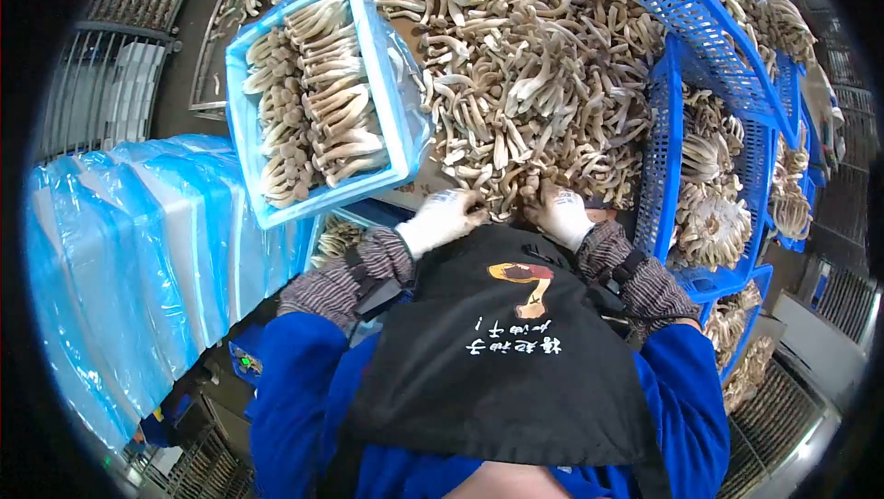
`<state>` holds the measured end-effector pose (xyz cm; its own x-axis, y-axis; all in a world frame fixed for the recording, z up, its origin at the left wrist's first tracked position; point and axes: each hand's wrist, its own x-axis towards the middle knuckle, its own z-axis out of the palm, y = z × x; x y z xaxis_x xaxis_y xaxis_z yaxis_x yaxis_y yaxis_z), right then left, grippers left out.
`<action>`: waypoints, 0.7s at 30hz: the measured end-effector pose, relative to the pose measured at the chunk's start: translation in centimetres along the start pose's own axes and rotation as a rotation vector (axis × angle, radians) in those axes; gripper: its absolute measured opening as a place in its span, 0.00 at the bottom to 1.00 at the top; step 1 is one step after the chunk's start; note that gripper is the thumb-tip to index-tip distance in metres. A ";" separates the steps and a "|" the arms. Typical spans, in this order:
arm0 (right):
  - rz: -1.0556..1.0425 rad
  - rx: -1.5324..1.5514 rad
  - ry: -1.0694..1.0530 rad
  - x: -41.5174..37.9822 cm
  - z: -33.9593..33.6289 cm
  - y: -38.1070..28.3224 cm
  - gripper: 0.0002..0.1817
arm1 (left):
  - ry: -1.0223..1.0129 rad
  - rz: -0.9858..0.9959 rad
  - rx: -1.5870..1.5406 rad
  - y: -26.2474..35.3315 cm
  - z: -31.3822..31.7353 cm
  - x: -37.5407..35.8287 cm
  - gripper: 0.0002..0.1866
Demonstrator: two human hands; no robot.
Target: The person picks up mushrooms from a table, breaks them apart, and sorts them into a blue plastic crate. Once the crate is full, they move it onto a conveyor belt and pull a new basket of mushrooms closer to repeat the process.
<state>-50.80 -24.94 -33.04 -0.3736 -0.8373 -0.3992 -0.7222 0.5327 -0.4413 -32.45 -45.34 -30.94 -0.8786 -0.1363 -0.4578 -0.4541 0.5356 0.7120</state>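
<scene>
1. Wearing a black apron (511, 388) over blue sleeves (686, 384), closest to the camera.
2. Curling the left hand (451, 219), in a white glove (431, 228), at the near edge of a mushroom heap (543, 85); can't tell if gripping any.
3. Bending the right hand (559, 214), gloved too, at that edge; can't tell if pinching any.
4. Facing the heap, spread out just past both hands.
5. With a light blue box (333, 198) of neat mushroom rows (339, 98) to the left, and blue baskets (665, 149) of mushrooms (714, 227) to the right.
</scene>
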 end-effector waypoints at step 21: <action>0.050 1.543 0.170 0.6 -13.2 -3.2 0.22 | 0.074 0.262 -0.689 14.5 -3.1 7.6 0.48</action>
<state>-56.39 -28.74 -21.29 -0.5147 -0.7620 -0.3930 0.5313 0.0762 -0.8437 -46.20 -41.21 -22.43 -0.9674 -0.1453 -0.2075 -0.1970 -0.0830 0.9769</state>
